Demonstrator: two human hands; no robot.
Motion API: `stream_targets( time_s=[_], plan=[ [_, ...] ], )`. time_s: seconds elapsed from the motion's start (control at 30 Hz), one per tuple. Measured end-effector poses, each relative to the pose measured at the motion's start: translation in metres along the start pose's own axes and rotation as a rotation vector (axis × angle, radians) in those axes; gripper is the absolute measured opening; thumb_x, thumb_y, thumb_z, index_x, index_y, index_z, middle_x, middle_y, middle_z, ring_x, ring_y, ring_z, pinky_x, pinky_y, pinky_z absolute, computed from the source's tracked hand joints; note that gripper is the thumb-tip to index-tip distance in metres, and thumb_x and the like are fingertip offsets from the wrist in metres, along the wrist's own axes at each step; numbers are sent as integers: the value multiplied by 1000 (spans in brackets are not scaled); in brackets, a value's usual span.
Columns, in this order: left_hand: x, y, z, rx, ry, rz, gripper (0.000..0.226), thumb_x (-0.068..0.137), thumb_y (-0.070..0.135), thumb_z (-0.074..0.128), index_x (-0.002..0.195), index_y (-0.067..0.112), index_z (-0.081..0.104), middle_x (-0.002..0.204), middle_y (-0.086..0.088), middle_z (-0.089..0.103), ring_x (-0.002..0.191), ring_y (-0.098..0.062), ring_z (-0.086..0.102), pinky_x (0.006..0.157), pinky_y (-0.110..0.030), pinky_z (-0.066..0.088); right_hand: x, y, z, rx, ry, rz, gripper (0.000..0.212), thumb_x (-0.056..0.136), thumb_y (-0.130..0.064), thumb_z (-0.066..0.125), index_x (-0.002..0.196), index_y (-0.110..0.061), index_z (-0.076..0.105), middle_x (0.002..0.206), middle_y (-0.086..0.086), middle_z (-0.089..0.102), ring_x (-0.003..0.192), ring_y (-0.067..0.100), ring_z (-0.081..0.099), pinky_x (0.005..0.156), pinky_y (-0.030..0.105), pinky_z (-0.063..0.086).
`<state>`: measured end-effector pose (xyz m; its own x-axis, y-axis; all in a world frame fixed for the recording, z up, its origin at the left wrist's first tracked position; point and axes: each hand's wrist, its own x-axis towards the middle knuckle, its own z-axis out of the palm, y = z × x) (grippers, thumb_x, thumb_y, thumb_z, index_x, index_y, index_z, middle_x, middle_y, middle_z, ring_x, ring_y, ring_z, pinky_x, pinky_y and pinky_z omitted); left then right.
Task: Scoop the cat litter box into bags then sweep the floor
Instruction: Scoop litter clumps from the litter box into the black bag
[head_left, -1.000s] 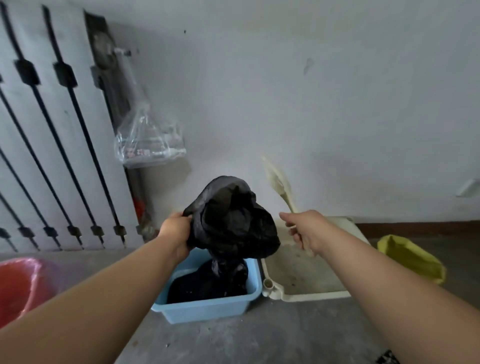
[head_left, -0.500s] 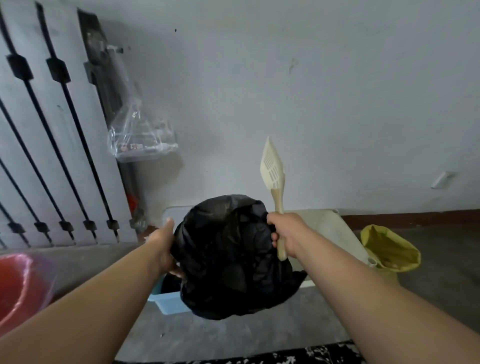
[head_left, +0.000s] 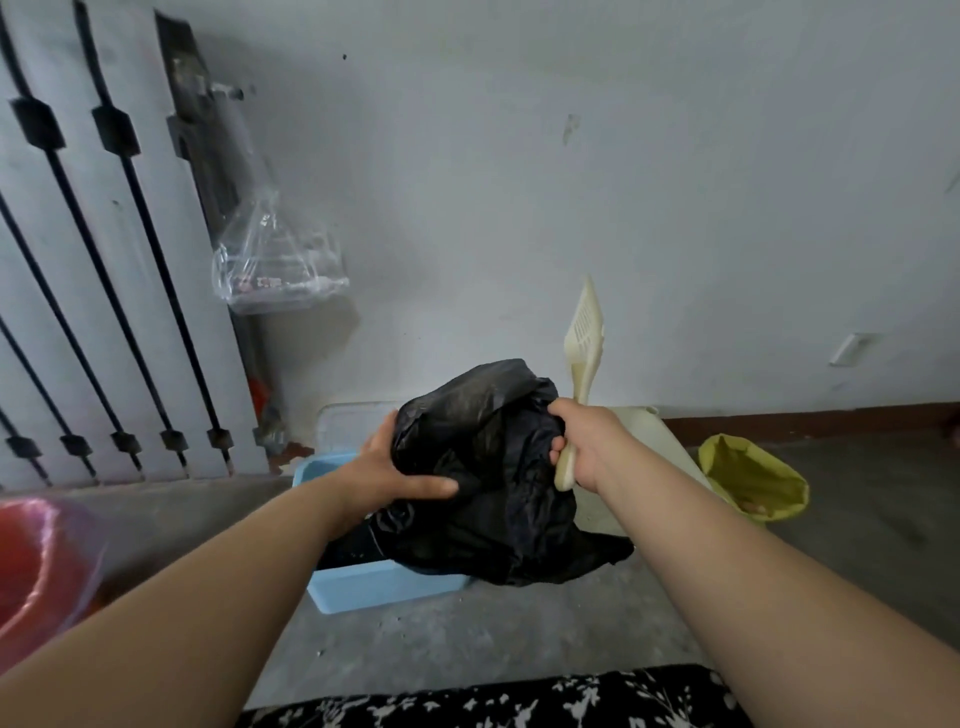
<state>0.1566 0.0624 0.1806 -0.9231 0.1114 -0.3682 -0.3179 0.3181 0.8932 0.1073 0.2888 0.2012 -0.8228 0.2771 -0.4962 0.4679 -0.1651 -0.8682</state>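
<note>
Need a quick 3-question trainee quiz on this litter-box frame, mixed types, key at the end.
1. True or false: the right hand holds both the cream scoop and the black bag.
2. Which container sits under the black bag? A) blue bin B) red tub C) yellow bag
3. Fill in: the scoop's head points ____.

Key: 1 true; 2 A; 3 up. The left hand also grips the bag.

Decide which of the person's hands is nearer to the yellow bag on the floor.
The right. The right hand grips the cream scoop just left of the yellow bag; the left hand holds the black bag on its far side.
</note>
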Motion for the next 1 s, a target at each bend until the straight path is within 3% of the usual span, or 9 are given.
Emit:
stream_targets(
  time_s=[0.07,0.17,0.23,0.37,0.5,0.57,0.67,0.8,1.0],
  plan=[
    [13,-7,10,169,112,7,115,65,29,86,151,35,11,149,-8,35,133,-32,41,107,-45,38,0,-1,-6,3,-43,-1,11,85,-15,62,82,-9,53,61,2,43,41,12,33,37,19,33],
    [32,-11,13,269,345,5,45,87,20,54,132,21,49,119,-14,64,105,-35,61,94,-42,50,2,-2,-23,-152,-95,-40,19,77,-12,73,84,-10,55,64,3,46,44,11,35,42,20,34],
    [35,-8,14,205,412,-14,32,91,17,44,122,18,53,107,-14,65,96,-34,62,86,-39,52,6,-3,-42,-358,-34,-117,27,74,-1,74,92,-8,54,68,7,49,51,15,41,47,25,36],
    [38,-7,13,42,467,-38,24,90,17,51,113,20,58,82,-7,62,81,-31,63,77,-40,55,15,-4,-88,-938,171,-235,37,74,-4,74,105,-8,55,85,11,56,72,27,55,59,30,43],
    [49,-12,19,156,321,-40,17,77,21,75,90,18,64,91,-15,69,81,-33,65,74,-37,54,28,1,-127,-1277,202,-259,37,72,-12,76,106,-6,62,103,12,61,82,24,52,69,27,42],
    [51,-11,33,317,202,-41,15,78,23,76,85,13,67,88,-15,68,83,-31,63,77,-34,50,34,7,-143,-1321,189,-264,32,75,-13,71,104,-5,62,103,12,60,82,26,53,64,26,42],
    [55,-12,63,455,62,-101,29,91,31,63,102,5,69,102,-17,67,98,-32,63,91,-39,50,47,26,-168,-1223,146,-189,23,80,-10,64,101,-2,60,88,14,59,72,28,57,49,26,41],
    [63,-37,110,281,-65,-207,26,95,23,56,107,3,66,95,-14,66,82,-25,61,74,-33,48,68,56,-200,-1048,127,-90,15,84,-6,55,99,-4,54,71,15,55,49,24,51,40,23,38],
    [83,-84,177,232,-115,-339,24,94,21,55,111,6,62,117,-16,63,106,-29,60,98,-38,47,103,82,-223,-1087,74,-96,12,86,-1,49,97,-7,53,72,11,53,48,20,52,37,21,37]
  ],
)
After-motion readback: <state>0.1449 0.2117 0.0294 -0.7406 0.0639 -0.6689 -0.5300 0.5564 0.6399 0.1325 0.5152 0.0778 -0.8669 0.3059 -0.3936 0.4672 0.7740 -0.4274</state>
